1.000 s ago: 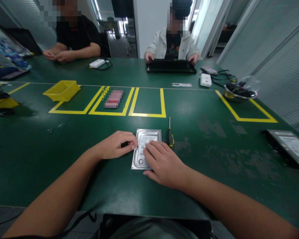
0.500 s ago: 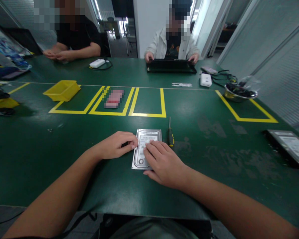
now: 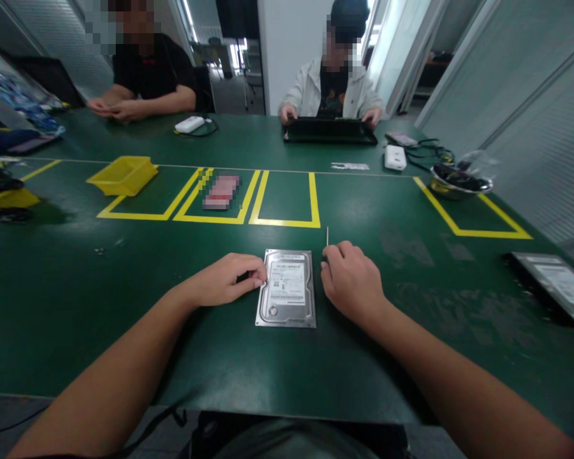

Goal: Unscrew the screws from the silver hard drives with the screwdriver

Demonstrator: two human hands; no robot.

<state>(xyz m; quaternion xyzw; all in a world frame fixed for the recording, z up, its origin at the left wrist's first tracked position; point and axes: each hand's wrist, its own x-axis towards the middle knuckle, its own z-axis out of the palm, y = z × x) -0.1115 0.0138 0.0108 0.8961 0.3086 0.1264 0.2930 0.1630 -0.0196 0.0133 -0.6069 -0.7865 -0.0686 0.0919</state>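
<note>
A silver hard drive [image 3: 287,290] with a white label lies flat on the green table [image 3: 172,357] in front of me. My left hand [image 3: 227,278] rests at its left edge, fingers curled, fingertips touching the drive's side. My right hand [image 3: 351,279] has its fingers closed over the handle of a small screwdriver [image 3: 327,236] lying just right of the drive; only the thin metal shaft shows beyond my knuckles.
Yellow tape boxes mark the table beyond the drive, with a yellow bin [image 3: 123,174] and a pink item [image 3: 220,192]. A metal bowl [image 3: 460,182] sits far right, another drive [image 3: 555,284] at the right edge. Two people sit across, one at a black keyboard [image 3: 329,131].
My right hand has left the top of the hard drive and moved right onto the screwdriver, covering its handle. My left hand has stayed at the drive's left edge.
</note>
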